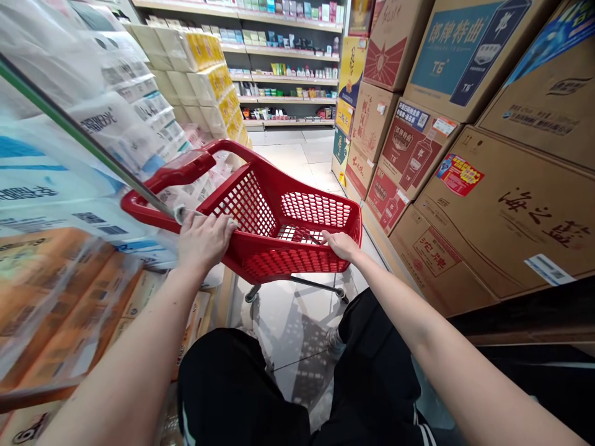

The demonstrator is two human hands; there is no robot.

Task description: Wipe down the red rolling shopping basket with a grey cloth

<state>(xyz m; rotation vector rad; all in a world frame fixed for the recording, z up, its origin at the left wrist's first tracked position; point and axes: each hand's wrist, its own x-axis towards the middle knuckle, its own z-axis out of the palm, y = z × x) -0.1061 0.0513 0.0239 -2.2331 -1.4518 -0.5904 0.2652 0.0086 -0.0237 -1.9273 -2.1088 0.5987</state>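
Observation:
A red plastic shopping cart (316,204) with a lattice basket stands sideways in front of my legs. My left hand (204,238) is closed over its near rim, close to the handle end. A long metal pole (116,170) slants down from the upper left, its whitish end at my left fingers; whether the hand also grips it I cannot tell. My right hand (341,244) is closed on the rim near the basket's other end, thumb over the edge. A dark red item (304,235) shows inside the basket, too small to name.
Stacked cartons (520,217) line the right side. On the left rise wrapped paper packs (204,74) and orange packs (60,297), partly blurred. Shelves of small goods (288,56) close off the far end. Tiled floor (302,148) runs between them.

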